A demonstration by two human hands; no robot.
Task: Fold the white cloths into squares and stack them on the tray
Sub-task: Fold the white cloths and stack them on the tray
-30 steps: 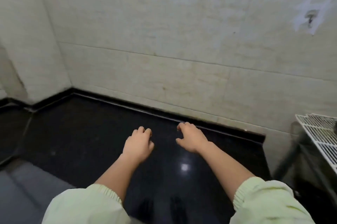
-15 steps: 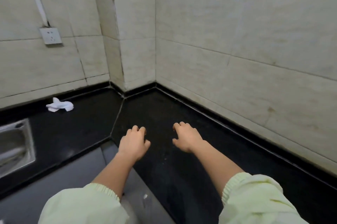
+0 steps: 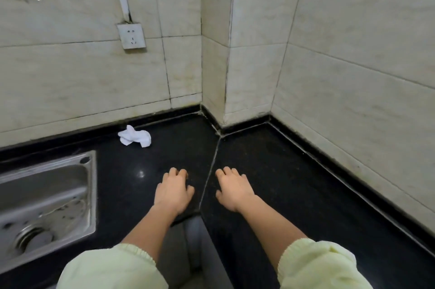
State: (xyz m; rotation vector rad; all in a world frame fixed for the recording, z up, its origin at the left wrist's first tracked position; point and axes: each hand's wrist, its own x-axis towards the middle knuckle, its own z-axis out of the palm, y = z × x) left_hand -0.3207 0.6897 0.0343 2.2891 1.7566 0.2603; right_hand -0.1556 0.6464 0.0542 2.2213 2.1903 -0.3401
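In sink (image 3: 93, 194): drain strainer (image 3: 35, 240); crumpled cloth (image 3: 134, 136) on counter (image 3: 270, 171).

We look down on a glossy black countertop (image 3: 294, 182) that wraps a tiled corner, its two slabs meeting at a diagonal seam (image 3: 213, 166). A single crumpled white cloth (image 3: 134, 136) lies near its back edge. A steel sink (image 3: 91, 194) is set into it at left.
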